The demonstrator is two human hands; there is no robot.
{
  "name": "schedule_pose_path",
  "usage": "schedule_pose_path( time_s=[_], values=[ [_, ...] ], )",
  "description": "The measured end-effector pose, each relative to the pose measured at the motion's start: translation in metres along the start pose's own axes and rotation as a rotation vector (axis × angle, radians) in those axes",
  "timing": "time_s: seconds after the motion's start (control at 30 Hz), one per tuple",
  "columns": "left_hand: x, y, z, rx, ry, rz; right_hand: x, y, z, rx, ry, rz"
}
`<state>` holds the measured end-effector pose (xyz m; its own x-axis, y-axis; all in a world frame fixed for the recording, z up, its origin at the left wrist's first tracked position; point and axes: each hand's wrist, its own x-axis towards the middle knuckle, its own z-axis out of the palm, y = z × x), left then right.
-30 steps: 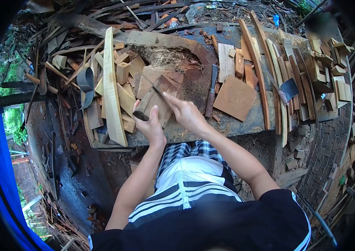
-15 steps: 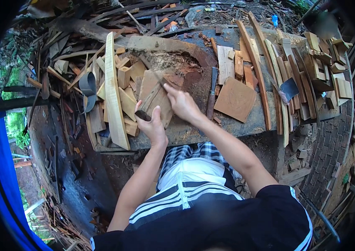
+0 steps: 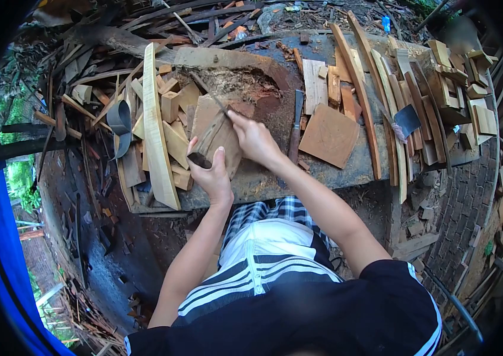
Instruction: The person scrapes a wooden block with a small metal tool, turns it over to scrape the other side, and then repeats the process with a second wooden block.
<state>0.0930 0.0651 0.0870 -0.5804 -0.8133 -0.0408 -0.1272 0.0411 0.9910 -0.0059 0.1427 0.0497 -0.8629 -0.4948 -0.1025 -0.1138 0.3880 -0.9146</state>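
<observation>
My left hand (image 3: pixel 213 181) is closed around a narrow wood strip (image 3: pixel 214 133), its dark end (image 3: pixel 199 159) showing by the thumb. The strip slants up and to the right over a flat wooden block (image 3: pixel 207 113). My right hand (image 3: pixel 255 139) grips a knife (image 3: pixel 208 92), whose long, thin dark blade points up and left across the strip's far end; its handle is hidden in the fist. To the right of this hand, a second knife (image 3: pixel 296 127) with a dark handle lies on the bench beside a square brown board (image 3: pixel 329 136).
A long pale curved board (image 3: pixel 159 130) and several wood offcuts (image 3: pixel 175 142) are left of my hands. Long strips (image 3: pixel 361 101) and stacked blocks (image 3: pixel 459 89) line the right side. The worn bench (image 3: pixel 251 188) has a rough hollow (image 3: pixel 263 89) towards the back.
The knife blade, blurred before, now shows more clearly, lying against the strip's far end. Both hands stay closed in nearly the same place. The whole view has shifted slightly.
</observation>
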Motion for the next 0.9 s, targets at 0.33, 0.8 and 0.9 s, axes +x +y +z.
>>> schedule_pose_path(
  time_s=[0.33,0.8,0.9],
  values=[
    [0.003,-0.001,0.0,0.022,-0.008,0.021,0.018,0.006,0.003,0.03,0.04,0.042],
    [0.007,0.001,0.001,-0.038,0.056,-0.048,-0.007,0.004,0.008,0.062,-0.015,0.002],
    [0.006,0.001,0.001,0.006,0.059,-0.032,-0.026,-0.003,0.004,0.123,0.002,-0.004]
  ],
)
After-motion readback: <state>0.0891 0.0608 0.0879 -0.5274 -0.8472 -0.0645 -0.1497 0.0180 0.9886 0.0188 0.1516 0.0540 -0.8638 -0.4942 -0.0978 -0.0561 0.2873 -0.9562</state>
